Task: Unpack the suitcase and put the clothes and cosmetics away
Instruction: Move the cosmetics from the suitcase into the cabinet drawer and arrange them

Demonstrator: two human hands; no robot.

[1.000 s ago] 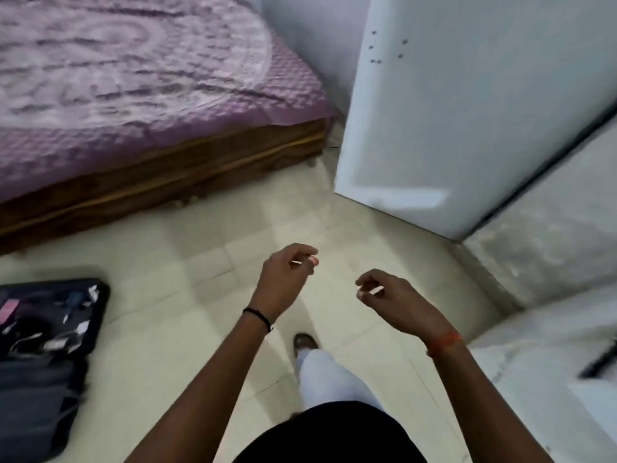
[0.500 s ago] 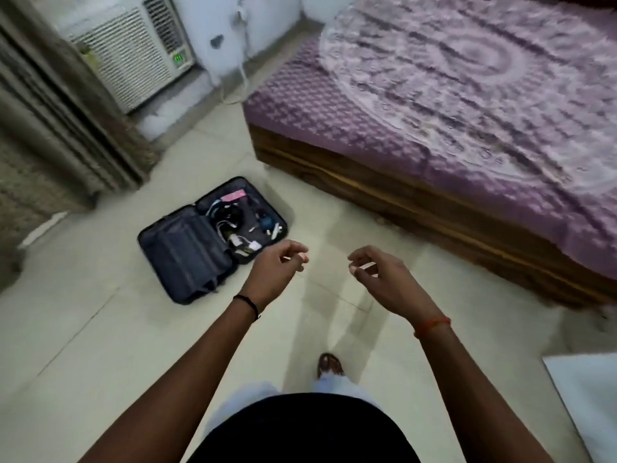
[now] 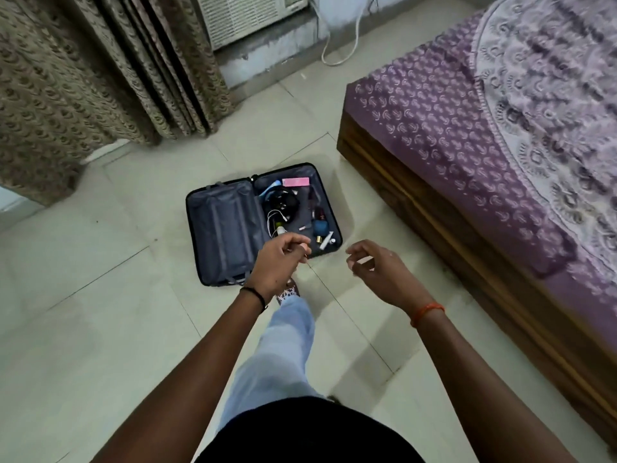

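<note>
A dark suitcase (image 3: 222, 228) lies open flat on the tiled floor beside the bed. Its left half shows grey lining with straps. Its right half holds small cosmetics, among them a pink flat box (image 3: 295, 182), a white cable (image 3: 275, 217), a blue bottle (image 3: 321, 226) and a white tube (image 3: 328, 241). My left hand (image 3: 278, 262) hangs in the air over the suitcase's near right corner, fingers loosely curled, holding nothing. To the right of the suitcase, above bare floor, my right hand (image 3: 377, 270) is loosely curled too and holds nothing.
A bed with a purple patterned cover (image 3: 484, 128) on a wooden frame fills the right side. Brown patterned curtains (image 3: 83, 78) hang at the far left. A white air cooler (image 3: 247, 15) with a white cord stands at the back wall. My leg steps forward on pale tiles.
The view has swung left from the door and bed to the suitcase, which now lies close in front of me. Both hands stay raised, loosely curled and holding nothing.
</note>
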